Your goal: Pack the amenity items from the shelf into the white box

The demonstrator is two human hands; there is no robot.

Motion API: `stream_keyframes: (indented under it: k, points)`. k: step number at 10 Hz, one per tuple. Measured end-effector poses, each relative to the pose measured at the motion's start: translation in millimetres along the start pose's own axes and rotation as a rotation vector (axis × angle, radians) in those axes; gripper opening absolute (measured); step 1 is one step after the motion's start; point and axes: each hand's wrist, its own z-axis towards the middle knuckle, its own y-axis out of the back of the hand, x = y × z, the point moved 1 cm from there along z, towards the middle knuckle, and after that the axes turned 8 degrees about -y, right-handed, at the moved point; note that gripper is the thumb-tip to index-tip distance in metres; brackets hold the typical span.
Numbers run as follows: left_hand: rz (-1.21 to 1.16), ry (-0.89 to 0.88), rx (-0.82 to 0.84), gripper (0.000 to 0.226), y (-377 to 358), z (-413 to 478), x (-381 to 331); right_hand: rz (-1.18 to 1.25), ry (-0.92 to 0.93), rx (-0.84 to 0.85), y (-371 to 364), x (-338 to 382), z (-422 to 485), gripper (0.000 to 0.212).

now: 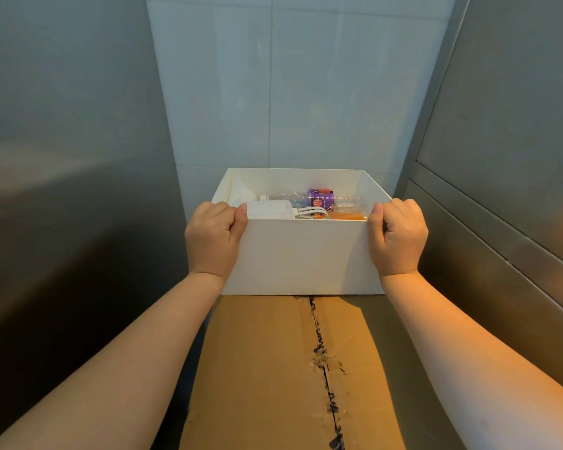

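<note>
The white box (303, 254) stands open-topped in the middle of the view, against the far wall. My left hand (213, 240) grips its near left corner, thumb hooked over the rim. My right hand (398, 237) grips the near right corner the same way. Inside lie a clear plastic bottle with a purple label (320, 198), a white flat device with short white cables (270, 209) and an orange item (346, 216). The box's near wall hides the lower parts of these items.
The box's near edge meets a flattened brown cardboard sheet (264, 368) with a torn tape seam running toward me. Grey metal panels (78, 157) close in on the left and right (501, 141). A pale tiled wall (273, 92) stands behind.
</note>
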Motion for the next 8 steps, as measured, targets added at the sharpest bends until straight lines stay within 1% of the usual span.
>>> stream_keyframes:
  k: [2,3,4,5,6,7,8]
  points:
    - [-0.014,0.016,0.019,0.046,3,0,-2,-0.003,-0.016,0.034,2,1,1,0.05]
    - [-0.037,-0.002,0.069,0.046,10,1,-4,-0.015,-0.011,0.113,11,5,1,0.048]
    - [-0.103,0.016,0.214,0.046,19,6,-6,-0.085,0.005,0.28,24,11,7,0.036]
    - [-0.091,-0.013,0.383,0.037,30,8,-8,-0.202,0.104,0.442,40,16,7,0.022]
    - [0.028,-0.086,0.56,0.026,44,8,-13,-0.344,0.158,0.592,58,24,2,0.025]
    - [0.1,-0.106,0.683,0.047,66,7,-24,-0.434,0.171,0.683,80,38,2,0.048]
    - [0.116,-0.107,0.833,0.056,87,8,-41,-0.534,0.124,0.781,97,52,2,0.052]
